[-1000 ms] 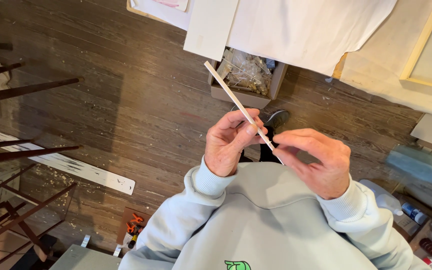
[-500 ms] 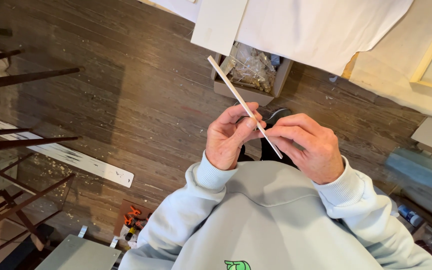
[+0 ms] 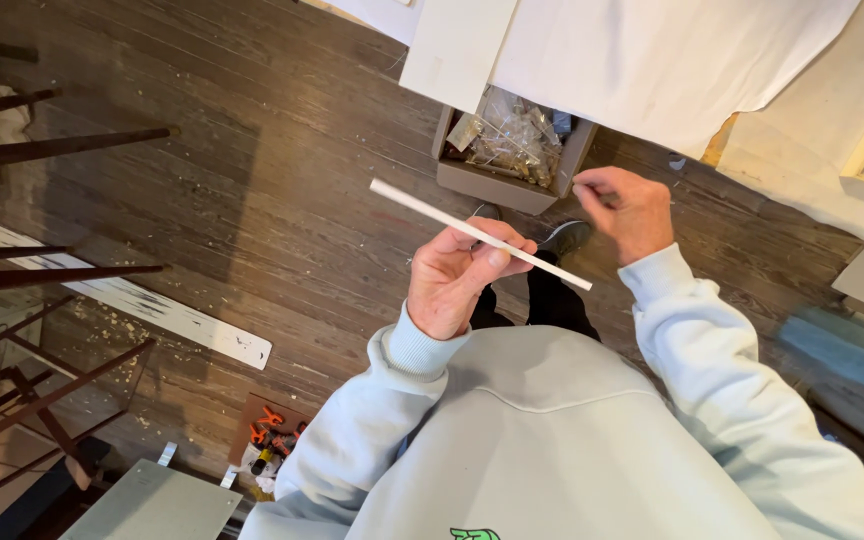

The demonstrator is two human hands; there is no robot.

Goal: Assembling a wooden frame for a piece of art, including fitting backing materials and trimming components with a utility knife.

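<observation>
A thin white stick is pinched in the left hand; the right hand, released since a moment ago, is loosely curled at two o'clock, above the cardboard box.

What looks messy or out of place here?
Pale crumbs and shavings litter the dark floor around a white slat lying flat on it. The left hand holds a thin stick; the right hand is off it.

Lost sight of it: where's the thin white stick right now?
In the head view, the white stick sits mid-frame in the left hand, angled over the wooden floor, below the cardboard box.
</observation>
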